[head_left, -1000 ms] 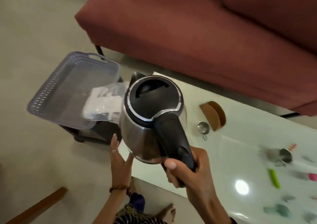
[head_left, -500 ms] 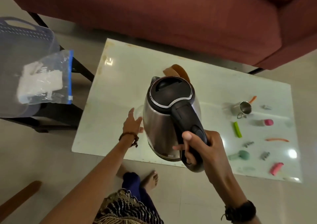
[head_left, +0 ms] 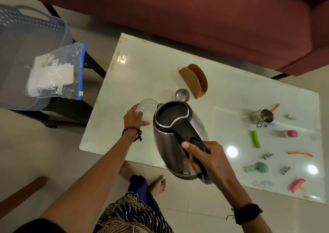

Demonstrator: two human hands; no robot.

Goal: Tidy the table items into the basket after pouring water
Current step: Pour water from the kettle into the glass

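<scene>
My left hand [head_left: 133, 116] has reached the clear glass [head_left: 147, 106] near the bench's [head_left: 142, 68] left edge, its grip wrapping it; my right hand [head_left: 206, 159] grips the kettle [head_left: 175, 136] handle, spout beside the rim. Pouring appears imminent: tip steadily. The basket [head_left: 32, 29] waits off the bench's left edge. The bag's [head_left: 58, 72] lettering is unreadable.

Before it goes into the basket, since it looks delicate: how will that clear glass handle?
The clear glass looks smooth, so probably slippery. It seems thin, likely fragile. The left hand already steadies it, suggesting it could tip.
</scene>
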